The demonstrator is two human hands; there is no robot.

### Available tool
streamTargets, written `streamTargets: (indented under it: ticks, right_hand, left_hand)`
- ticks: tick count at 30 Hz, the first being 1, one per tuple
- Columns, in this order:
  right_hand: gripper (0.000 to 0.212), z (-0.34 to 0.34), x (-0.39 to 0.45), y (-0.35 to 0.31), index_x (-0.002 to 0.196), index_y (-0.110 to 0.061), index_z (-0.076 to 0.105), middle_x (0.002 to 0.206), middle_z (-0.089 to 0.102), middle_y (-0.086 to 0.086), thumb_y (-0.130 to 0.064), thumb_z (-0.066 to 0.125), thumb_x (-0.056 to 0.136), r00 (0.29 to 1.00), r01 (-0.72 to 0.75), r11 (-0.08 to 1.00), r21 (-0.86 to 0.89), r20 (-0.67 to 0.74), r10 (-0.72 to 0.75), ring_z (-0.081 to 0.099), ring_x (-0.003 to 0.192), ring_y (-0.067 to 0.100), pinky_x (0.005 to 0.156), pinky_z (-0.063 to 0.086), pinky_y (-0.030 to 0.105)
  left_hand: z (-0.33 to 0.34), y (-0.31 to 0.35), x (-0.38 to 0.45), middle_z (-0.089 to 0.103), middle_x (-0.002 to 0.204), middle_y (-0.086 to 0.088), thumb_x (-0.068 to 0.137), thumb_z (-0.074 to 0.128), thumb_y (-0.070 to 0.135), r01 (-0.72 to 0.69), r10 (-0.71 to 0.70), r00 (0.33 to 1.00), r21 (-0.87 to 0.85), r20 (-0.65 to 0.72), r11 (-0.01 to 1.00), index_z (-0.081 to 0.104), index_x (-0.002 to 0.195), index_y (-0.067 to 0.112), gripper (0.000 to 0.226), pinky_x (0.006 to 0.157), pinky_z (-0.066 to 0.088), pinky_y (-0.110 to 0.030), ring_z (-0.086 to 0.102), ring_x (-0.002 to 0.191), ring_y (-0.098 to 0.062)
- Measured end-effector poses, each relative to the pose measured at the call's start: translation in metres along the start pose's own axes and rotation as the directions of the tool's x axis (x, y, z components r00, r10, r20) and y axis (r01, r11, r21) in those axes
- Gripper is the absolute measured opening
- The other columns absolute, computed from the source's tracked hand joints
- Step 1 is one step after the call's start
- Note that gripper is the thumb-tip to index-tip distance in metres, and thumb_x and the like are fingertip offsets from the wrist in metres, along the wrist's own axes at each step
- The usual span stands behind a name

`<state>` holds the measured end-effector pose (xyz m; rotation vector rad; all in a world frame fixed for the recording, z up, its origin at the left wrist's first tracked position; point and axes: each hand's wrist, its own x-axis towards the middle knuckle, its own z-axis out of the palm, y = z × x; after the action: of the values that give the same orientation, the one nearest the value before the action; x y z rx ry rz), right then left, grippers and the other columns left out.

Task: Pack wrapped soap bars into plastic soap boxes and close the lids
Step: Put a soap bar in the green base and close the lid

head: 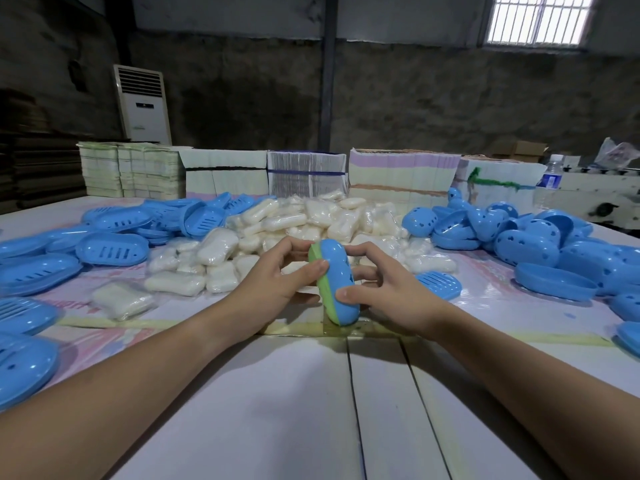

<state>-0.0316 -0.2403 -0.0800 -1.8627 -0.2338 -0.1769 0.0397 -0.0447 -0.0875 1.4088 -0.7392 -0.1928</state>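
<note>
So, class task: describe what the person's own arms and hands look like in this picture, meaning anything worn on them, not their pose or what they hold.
Both forearms are bare from the bottom edge of the picture up to the wrists: no sleeves show. The left hand and right hand wear no gloves. No watch, bracelet or ring can be seen on either one. The fingernails are short and unpainted.

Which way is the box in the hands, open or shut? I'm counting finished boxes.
Shut: the soap box shows its blue lid meeting the green base with no gap, gripped by left hand and right hand.
</note>
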Motion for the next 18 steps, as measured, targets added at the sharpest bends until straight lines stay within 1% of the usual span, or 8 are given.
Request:
streamTargets:
  ticks: [2,4,7,10,13,16,18]
  right_hand:
    - [0.058,-0.0017,0.0007,0.0001,0.115,-0.045,0.054,0.109,0.066,0.005,-0.037,0.081,0.065,1.0,0.019,0.998,-0.058,-0.002,-0.019,0.072,0.086,0.027,0.074,0.06,0.036]
    - [0.059,-0.0025,0.0011,0.0013,0.116,-0.045,0.053,0.107,0.066,0.003,-0.039,0.08,0.064,0.999,0.032,0.996,-0.085,-0.009,-0.033,0.072,0.084,0.026,0.073,0.06,0.037]
    - [0.055,-0.0015,0.0012,0.0014,0.114,-0.046,0.053,0.101,0.066,-0.001,-0.037,0.079,0.066,0.999,0.048,0.994,-0.096,-0.009,-0.049,0.072,0.078,0.022,0.068,0.059,0.032]
    - [0.053,-0.0011,-0.0002,-0.0019,0.117,-0.04,0.051,0.095,0.063,-0.002,-0.029,0.077,0.072,0.997,0.071,0.991,-0.111,-0.006,-0.072,0.066,0.064,0.009,0.061,0.052,0.021]
    - [0.051,-0.0023,-0.0021,-0.0034,0.12,-0.037,0.049,0.097,0.062,-0.002,-0.022,0.076,0.079,0.997,0.078,0.988,-0.136,0.007,-0.078,0.065,0.064,0.006,0.061,0.052,0.019]
    - [0.051,-0.0029,-0.0026,-0.0043,0.122,-0.037,0.049,0.101,0.063,0.001,-0.022,0.076,0.081,0.997,0.08,0.987,-0.137,0.019,-0.078,0.067,0.068,0.008,0.063,0.053,0.02]
    - [0.051,-0.0034,-0.0022,-0.0042,0.122,-0.035,0.049,0.1,0.062,0.002,-0.021,0.076,0.081,0.997,0.078,0.987,-0.137,0.02,-0.076,0.066,0.067,0.008,0.063,0.053,0.021]
  left_hand:
    - [0.0003,-0.0004,-0.0011,0.066,0.122,0.002,0.079,0.074,0.035,0.014,-0.013,1.0,-0.021,0.019,1.0,0.061,0.12,0.015,0.047,0.084,0.061,-0.046,0.071,0.107,-0.026]
    - [0.0016,0.0006,-0.0021,0.064,0.125,0.001,0.079,0.072,0.036,0.003,-0.003,1.0,-0.003,0.016,1.0,0.06,0.121,0.015,0.048,0.085,0.06,-0.047,0.071,0.107,-0.026]
    - [0.0058,0.0015,-0.0039,0.064,0.127,0.005,0.08,0.068,0.042,-0.022,0.022,1.0,0.071,-0.001,0.997,0.058,0.122,0.019,0.049,0.079,0.062,-0.038,0.072,0.101,-0.019]
    - [0.0086,0.0021,-0.0063,0.062,0.129,0.008,0.082,0.063,0.045,-0.049,0.052,0.999,0.145,-0.014,0.988,0.057,0.125,0.024,0.049,0.072,0.06,-0.028,0.072,0.098,-0.012]
    - [0.0095,0.0025,-0.0066,0.063,0.127,0.007,0.083,0.063,0.044,-0.086,0.092,0.995,0.191,-0.023,0.978,0.058,0.126,0.021,0.05,0.071,0.058,-0.021,0.071,0.098,-0.004]
    - [0.009,0.0044,-0.0067,0.068,0.122,0.006,0.083,0.066,0.039,-0.069,0.079,0.996,0.172,-0.052,0.983,0.061,0.127,0.018,0.049,0.072,0.059,-0.024,0.073,0.096,-0.013]
    - [0.0094,0.0055,-0.006,0.072,0.118,0.006,0.088,0.067,0.032,-0.056,0.068,0.996,0.162,-0.065,0.985,0.062,0.128,0.018,0.043,0.072,0.059,-0.025,0.073,0.096,-0.014]
